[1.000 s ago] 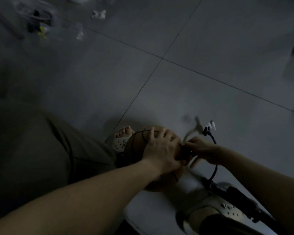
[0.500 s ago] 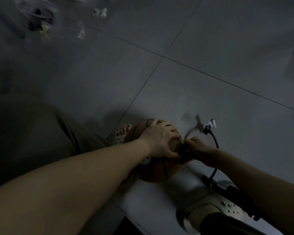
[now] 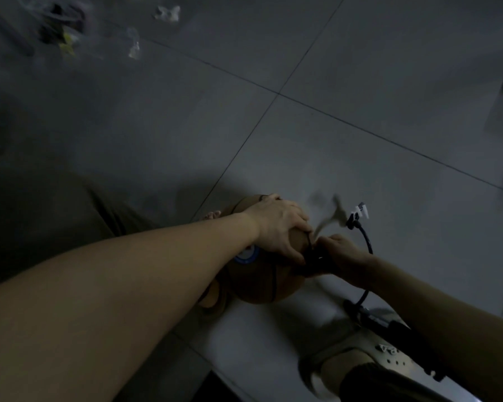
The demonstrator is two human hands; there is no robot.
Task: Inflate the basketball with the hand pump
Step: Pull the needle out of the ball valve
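I see a grey tiled floor (image 3: 360,68). The basketball (image 3: 259,282) and hand pump (image 3: 389,326) rest on it near me. Plastic scraps (image 3: 61,33) lie far left.

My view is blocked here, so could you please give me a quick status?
Left hand holds basketball from above. Right hand pinches hose end at the ball. Hand pump on floor. Nothing blocking.

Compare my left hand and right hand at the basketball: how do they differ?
The left hand lies over the top of the basketball, fingers spread and curved round it; the right hand sits at its side, fingers bunched on the dark end of the hose. The left hand holds the ball; the right hand holds only the hose. Shared: both work at the ball, neither touches the pump.
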